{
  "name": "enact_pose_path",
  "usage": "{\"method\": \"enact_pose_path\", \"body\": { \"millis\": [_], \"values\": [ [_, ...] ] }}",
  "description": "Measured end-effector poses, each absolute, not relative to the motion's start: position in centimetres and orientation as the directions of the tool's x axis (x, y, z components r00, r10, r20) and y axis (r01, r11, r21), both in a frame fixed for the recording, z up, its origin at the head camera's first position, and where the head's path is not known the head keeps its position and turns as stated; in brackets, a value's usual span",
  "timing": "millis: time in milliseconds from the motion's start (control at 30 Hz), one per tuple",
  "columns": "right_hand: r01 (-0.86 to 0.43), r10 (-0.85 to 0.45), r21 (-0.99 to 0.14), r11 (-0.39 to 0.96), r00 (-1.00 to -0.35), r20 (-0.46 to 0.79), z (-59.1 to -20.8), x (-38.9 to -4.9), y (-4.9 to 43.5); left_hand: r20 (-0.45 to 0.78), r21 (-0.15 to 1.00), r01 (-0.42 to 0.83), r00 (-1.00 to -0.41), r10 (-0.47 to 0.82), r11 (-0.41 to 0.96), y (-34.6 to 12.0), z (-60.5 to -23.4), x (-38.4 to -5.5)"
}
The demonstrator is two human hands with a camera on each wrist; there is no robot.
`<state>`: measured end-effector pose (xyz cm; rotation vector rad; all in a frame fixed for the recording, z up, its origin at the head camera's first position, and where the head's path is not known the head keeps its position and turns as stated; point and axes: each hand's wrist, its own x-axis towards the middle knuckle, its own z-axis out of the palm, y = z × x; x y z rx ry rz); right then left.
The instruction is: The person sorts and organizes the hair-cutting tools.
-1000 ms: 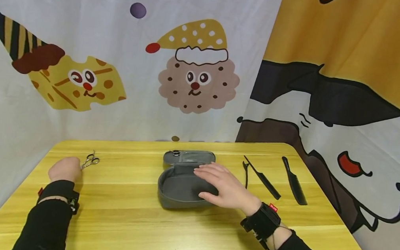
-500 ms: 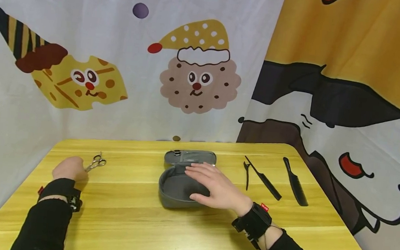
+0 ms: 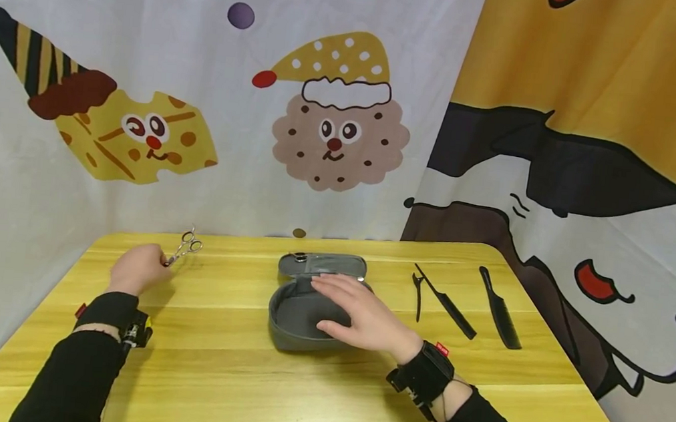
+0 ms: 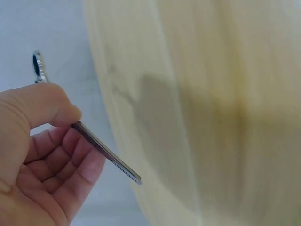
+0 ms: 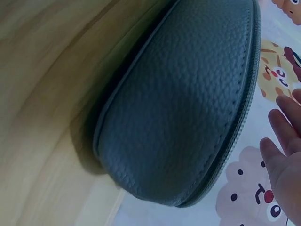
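Note:
On the left of the head view, my left hand [image 3: 138, 268] pinches a pair of thinning scissors [image 3: 176, 255] between thumb and fingers, clear of the table. Their finger rings point up and away; a toothed blade [image 4: 123, 167] juts from the grip in the left wrist view. My right hand [image 3: 365, 317], fingers extended, is over the right side of an unzipped grey zip case [image 3: 302, 343], hiding part of its inside. The right wrist view shows the fingers apart from the case's pebbled side wall [image 5: 174, 103]; whether the hand touches it elsewhere I cannot tell.
Metal finger rings [image 3: 298, 257] show at the left of the case's raised lid [image 3: 336, 264]. Right of the case lie a black hair clip [image 3: 417, 302], a tail comb [image 3: 455, 317] and a handled comb [image 3: 502, 317]. A printed curtain [image 3: 244, 183] hangs behind the table [image 3: 209, 374].
My left hand has lifted the scissors and moved right and away from me. The right hand has shifted slightly left over the case.

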<state>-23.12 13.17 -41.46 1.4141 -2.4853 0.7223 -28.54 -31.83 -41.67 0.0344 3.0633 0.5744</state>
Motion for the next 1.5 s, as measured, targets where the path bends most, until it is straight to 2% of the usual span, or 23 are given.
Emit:
{"method": "enact_pose_path", "body": {
  "millis": [233, 533, 867, 1167, 1367, 1500],
  "values": [
    [-0.803, -0.687, -0.438, 0.403, -0.582, 0.434, -41.3, -23.2, 12.5, 0.165, 0.463, 0.12, -0.985, 0.047, 0.878, -29.2, -40.8, -28.8],
    [-0.717, -0.593, -0.564, 0.411, -0.679, 0.432, -40.6, -23.0, 11.4, 0.273, 0.6, 0.192, -0.962, 0.026, 0.776, -25.9, -39.3, -28.1],
    [-0.668, -0.549, -0.66, 0.344, -0.713, 0.435, -40.8, -23.2, 10.8, 0.253, 0.719, 0.233, -0.965, 0.065, 0.655, -22.7, -38.0, -27.3],
    [-0.498, -0.524, -0.847, 0.184, -0.779, 0.344, -38.5, -21.6, 10.2, 0.182, 0.907, 0.208, -0.978, 0.103, 0.367, -19.9, -36.8, -26.4],
    [-0.425, -0.508, -0.895, 0.138, -0.806, 0.305, -37.6, -21.2, 10.0, 0.21, 0.952, 0.24, -0.963, 0.167, 0.189, -18.0, -36.0, -25.7],
    [-0.423, -0.485, -0.897, 0.13, -0.816, 0.314, -38.7, -21.9, 9.9, 0.237, 0.95, 0.27, -0.95, 0.205, 0.155, -16.8, -35.8, -25.3]
  ]
}}
